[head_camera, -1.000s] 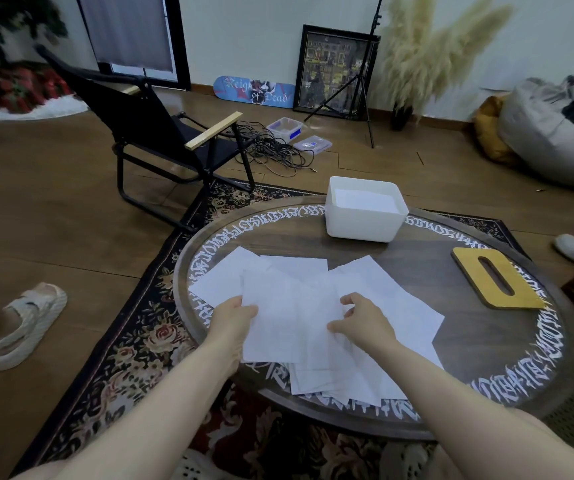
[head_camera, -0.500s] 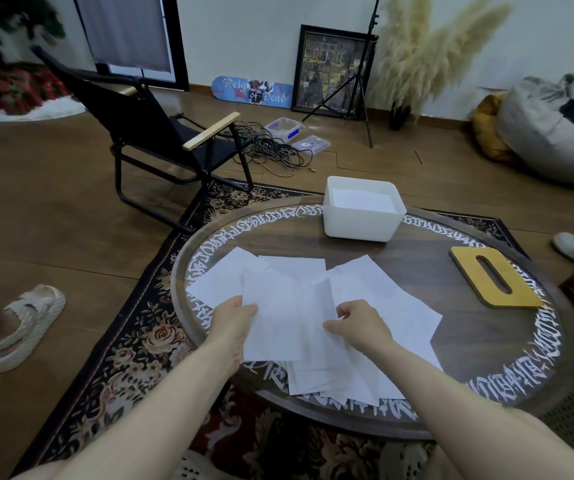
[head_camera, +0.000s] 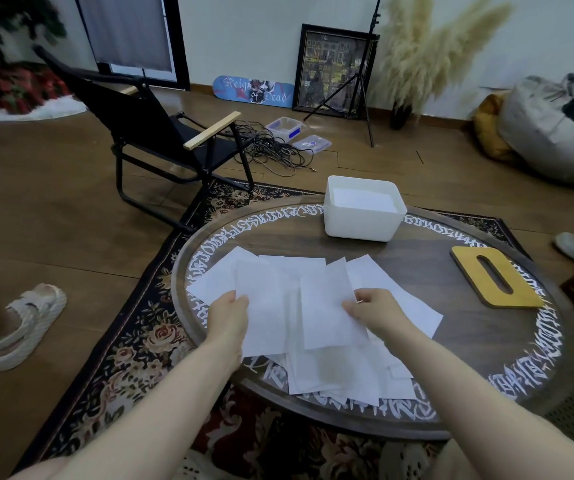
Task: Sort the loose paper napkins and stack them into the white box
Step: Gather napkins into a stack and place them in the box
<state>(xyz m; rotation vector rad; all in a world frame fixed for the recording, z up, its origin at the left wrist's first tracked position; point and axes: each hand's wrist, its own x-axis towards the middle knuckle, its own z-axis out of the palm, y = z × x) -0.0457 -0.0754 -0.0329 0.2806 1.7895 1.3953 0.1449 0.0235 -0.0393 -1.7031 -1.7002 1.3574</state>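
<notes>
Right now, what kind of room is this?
Probably a living room at home: a round low table on a flowery rug, a folding chair, and a beanbag on the wooden floor.

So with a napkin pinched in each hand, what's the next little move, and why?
Probably lay the right hand's napkin squarely onto the one in the left hand. Each hand pinches one sheet, the sheets sit side by side above the loose pile, and the white box waits at the table's far side.
</notes>
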